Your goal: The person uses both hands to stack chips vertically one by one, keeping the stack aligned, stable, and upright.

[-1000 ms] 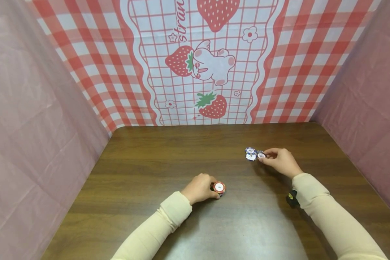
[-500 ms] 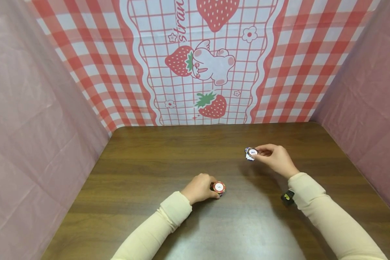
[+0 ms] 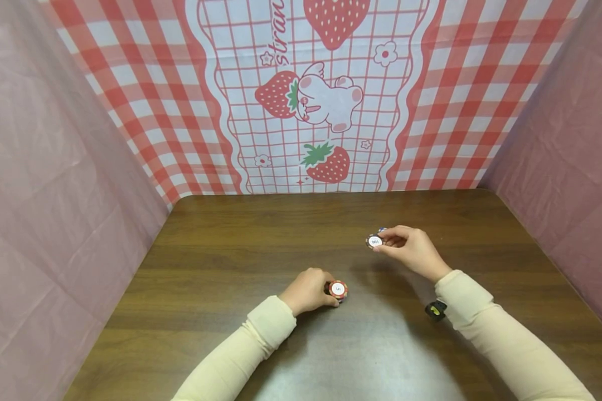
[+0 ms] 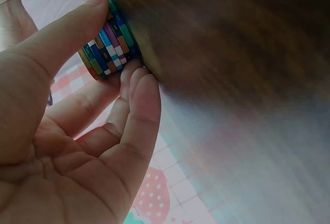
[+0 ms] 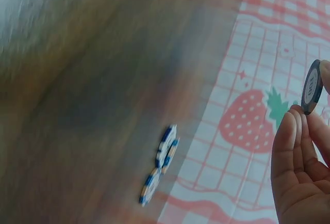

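My left hand (image 3: 308, 291) grips a stack of poker chips (image 3: 338, 289) standing on the table, a red-rimmed chip marked 5 on top. Several colours show along the stack's edge (image 4: 107, 47) in the left wrist view, with thumb and fingertips on either side. Up and to the right, my right hand (image 3: 412, 249) pinches a single dark-rimmed poker chip (image 3: 374, 241), held off the table. It appears tilted in the right wrist view, its face (image 5: 311, 85) white in the centre. A few blue-and-white chips (image 5: 166, 145) lie on the table, mostly hidden behind my right hand in the head view.
The brown wooden table (image 3: 241, 239) ends at a strawberry-print, red-checked cloth (image 3: 326, 111) at the back. Pink cloth walls (image 3: 45, 195) stand on both sides. A black device (image 3: 435, 311) sits at my right wrist.
My right hand lifts the dark chip from beside the blue-and-white chips and carries it left across them, slightly toward the stack. The left hand and its stack stay still.
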Motion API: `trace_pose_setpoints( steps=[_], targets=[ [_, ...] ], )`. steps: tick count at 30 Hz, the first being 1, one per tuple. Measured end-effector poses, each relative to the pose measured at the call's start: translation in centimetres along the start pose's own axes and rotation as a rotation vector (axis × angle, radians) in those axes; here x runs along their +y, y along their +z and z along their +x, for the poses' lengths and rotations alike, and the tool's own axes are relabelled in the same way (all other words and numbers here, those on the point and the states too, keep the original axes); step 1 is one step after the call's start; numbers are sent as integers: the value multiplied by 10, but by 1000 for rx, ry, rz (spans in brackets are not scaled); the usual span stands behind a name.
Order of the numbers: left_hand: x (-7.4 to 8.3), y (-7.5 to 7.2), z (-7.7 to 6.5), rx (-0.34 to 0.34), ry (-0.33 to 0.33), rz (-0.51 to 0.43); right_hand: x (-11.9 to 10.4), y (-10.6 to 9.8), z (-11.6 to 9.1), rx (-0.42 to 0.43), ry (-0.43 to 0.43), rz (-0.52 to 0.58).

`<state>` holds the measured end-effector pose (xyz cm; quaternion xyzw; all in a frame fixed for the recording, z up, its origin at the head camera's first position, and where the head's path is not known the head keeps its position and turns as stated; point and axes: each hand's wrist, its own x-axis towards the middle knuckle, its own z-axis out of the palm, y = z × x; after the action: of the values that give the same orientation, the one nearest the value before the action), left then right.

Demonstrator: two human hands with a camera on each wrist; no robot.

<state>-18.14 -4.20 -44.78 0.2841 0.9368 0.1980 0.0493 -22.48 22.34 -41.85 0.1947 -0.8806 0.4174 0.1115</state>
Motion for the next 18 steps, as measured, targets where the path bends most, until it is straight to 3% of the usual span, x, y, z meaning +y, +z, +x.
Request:
trace_pose_setpoints(
  steps=[18],
  targets=[
    [0, 0, 0, 0, 3, -17, -24, 27, -10, -148, -85, 27]
  ],
)
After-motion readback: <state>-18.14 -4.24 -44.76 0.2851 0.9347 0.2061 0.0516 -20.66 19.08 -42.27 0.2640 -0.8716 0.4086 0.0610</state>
